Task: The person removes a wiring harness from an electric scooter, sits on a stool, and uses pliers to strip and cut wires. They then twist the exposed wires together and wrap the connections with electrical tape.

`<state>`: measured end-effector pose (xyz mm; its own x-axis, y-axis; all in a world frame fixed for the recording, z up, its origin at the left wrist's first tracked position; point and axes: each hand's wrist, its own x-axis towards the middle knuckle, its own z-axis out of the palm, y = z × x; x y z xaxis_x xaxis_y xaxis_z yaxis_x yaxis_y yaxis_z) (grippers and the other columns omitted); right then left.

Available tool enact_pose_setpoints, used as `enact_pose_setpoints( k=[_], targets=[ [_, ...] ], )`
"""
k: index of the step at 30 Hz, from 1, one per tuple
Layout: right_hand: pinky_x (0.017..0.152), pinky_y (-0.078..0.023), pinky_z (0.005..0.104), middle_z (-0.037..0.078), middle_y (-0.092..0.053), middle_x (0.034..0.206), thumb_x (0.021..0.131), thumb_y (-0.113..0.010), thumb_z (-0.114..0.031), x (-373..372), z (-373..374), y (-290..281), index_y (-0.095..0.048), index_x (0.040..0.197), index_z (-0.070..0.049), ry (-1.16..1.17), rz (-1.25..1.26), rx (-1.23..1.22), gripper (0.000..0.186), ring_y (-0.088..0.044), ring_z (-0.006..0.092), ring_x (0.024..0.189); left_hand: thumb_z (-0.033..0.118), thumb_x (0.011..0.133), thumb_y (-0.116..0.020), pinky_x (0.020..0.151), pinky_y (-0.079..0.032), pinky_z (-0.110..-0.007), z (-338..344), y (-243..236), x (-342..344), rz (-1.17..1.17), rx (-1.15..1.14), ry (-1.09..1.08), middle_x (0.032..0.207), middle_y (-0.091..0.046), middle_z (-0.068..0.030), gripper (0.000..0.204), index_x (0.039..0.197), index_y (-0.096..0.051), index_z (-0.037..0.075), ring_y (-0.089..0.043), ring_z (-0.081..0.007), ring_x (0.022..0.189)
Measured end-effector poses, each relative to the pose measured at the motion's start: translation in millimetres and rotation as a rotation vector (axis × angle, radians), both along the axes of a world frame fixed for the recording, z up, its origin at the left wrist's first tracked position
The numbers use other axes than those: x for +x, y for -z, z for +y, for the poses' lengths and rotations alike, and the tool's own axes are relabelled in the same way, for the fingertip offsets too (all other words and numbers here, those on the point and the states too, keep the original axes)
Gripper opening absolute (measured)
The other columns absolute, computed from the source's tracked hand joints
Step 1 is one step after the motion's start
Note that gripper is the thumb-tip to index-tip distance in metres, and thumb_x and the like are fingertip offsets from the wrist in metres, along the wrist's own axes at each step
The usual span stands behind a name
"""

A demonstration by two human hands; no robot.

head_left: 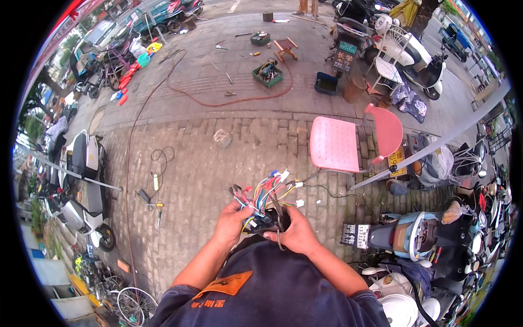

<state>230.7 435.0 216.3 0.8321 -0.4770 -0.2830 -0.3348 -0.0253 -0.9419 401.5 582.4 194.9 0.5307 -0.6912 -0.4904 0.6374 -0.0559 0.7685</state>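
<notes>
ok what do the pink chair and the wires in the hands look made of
Pink chair: probably moulded plastic, satin, with rounded corners and rows of dots. Wires: likely plastic coated, given their bright, varied colours; finish too small to judge.

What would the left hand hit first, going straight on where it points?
The left hand would meet the multicoloured wire harness first, right against its fingers; depth beyond is unclear.
</notes>
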Motion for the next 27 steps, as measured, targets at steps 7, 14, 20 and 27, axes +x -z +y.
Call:
enact_pose_setpoints(
  k=[7, 14, 20, 27],
  targets=[
    [0.101, -0.052, 0.0379, 0.015, -0.070, 0.119, 0.069, -0.099, -0.025, 12.8, -70.0, 4.0, -0.055, 0.142, -0.001, -0.038, -0.133, 0.116, 0.088, -0.068, 0.0256, 0.111, 0.013, 0.097, -0.073, 0.092, -0.057, -0.037, -53.9, -18.8, 9.0, 0.147, -0.100, -0.072, 0.108, -0.076, -0.0093, 0.024, 0.118, -0.071, 0.001, -0.073, -0.0204, 0.098],
    [0.087, -0.055, 0.0462, 0.017, -0.068, 0.103, 0.074, -0.093, -0.043, 42.6, -140.9, 5.1, -0.065, 0.116, -0.002, -0.188, 0.031, -0.507, 0.066, -0.067, 0.0401, 0.097, 0.011, 0.093, -0.078, 0.087, -0.056, -0.034, -73.2, -10.9, 30.4, 0.012, -0.047, -0.310, 0.100, -0.078, -0.0071, 0.016, 0.107, -0.074, 0.003, -0.072, -0.0176, 0.091],
    [0.078, -0.055, 0.0483, 0.017, -0.070, 0.092, 0.082, -0.085, -0.045, 82.9, -213.0, 42.4, -0.068, 0.094, -0.004, -0.410, 0.330, -0.680, 0.046, -0.069, 0.0405, 0.089, 0.008, 0.098, -0.072, 0.086, -0.053, -0.031, -83.0, 20.8, 118.3, -0.072, 0.073, -0.544, 0.098, -0.076, -0.0044, 0.010, 0.107, -0.073, 0.004, -0.069, -0.0141, 0.087],
    [0.078, -0.055, 0.0479, 0.021, -0.073, 0.088, 0.087, -0.078, -0.051, 151.2, -306.2, 108.8, -0.072, 0.089, -0.003, -0.242, 0.697, -0.422, 0.048, -0.071, 0.0403, 0.089, 0.016, 0.100, -0.071, 0.077, -0.051, -0.030, -99.2, 130.2, 278.8, -0.367, 0.418, -0.477, 0.093, -0.074, -0.0038, 0.014, 0.104, -0.074, 0.002, -0.065, -0.0116, 0.083]
  ],
)
